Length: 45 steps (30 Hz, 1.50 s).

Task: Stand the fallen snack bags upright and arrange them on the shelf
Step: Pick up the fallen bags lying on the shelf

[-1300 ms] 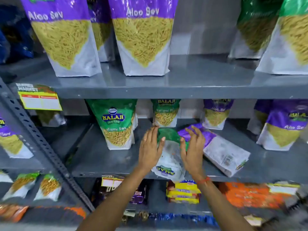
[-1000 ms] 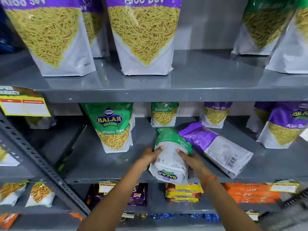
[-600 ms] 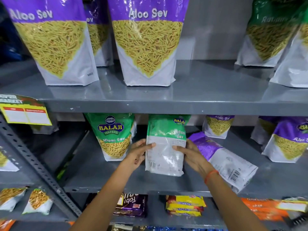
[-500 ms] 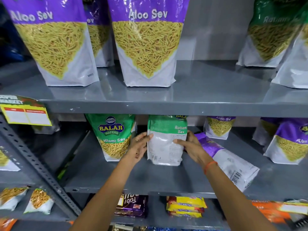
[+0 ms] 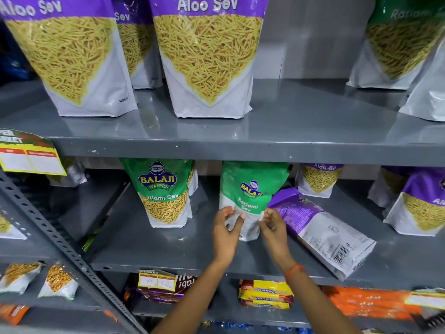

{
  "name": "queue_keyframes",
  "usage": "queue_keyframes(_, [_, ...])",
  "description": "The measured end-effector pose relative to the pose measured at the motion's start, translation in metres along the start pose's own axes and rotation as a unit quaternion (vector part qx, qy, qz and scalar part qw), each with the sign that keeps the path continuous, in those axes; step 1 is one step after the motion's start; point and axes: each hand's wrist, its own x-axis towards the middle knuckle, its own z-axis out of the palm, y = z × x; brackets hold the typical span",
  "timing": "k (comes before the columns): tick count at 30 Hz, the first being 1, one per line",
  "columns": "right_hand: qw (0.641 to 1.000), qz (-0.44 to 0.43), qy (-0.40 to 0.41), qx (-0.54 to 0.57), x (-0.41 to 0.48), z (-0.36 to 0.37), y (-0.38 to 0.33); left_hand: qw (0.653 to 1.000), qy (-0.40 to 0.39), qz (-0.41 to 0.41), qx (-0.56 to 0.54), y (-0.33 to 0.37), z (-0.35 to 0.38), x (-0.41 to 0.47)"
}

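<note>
**Currently: Green Ratlami Sev Bag Upright on Middle Shelf**

Your left hand (image 5: pixel 225 233) and right hand (image 5: pixel 274 231) are positioned at the lower front of the green Ratlami Sev bag (image 5: pixel 250 189). Both hands are loosely curled, with the fingertips at the white lower panel of the bag. Whether either hand is pinching the film or only touching it cannot be determined from this view. The two hands are close together but do not touch each other.

The green Ratlami Sev bag stands upright on the middle shelf (image 5: pixel 154 249), its top edge reaching the underside of the upper shelf (image 5: pixel 240 147). A second green bag (image 5: pixel 163 191) stands upright to its left, apart from it.

The purple Aloo Sev bag (image 5: pixel 320 227) lies flat on the middle shelf just to the right of your right hand, barcode end toward the shelf's front edge.
</note>
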Motion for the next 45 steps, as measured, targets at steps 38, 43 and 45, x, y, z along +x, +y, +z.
queue_keyframes(38, [0.87, -0.217, 0.052, -0.44, 0.027, -0.067, -0.031, 0.968, 0.106, 0.031, 0.226, -0.002, 0.078, -0.047])
queue_keyframes(43, [0.855, -0.029, -0.061, -0.514, 0.064, -0.18, -0.033, 0.978, 0.045, -0.16, 0.13, -0.001, 0.163, -0.07])
queue_keyframes(45, [0.839, 0.095, -0.156, -0.513, 0.075, -0.217, -0.027, 0.966, 0.032, -0.252, 0.053, 0.005, 0.182, -0.066])
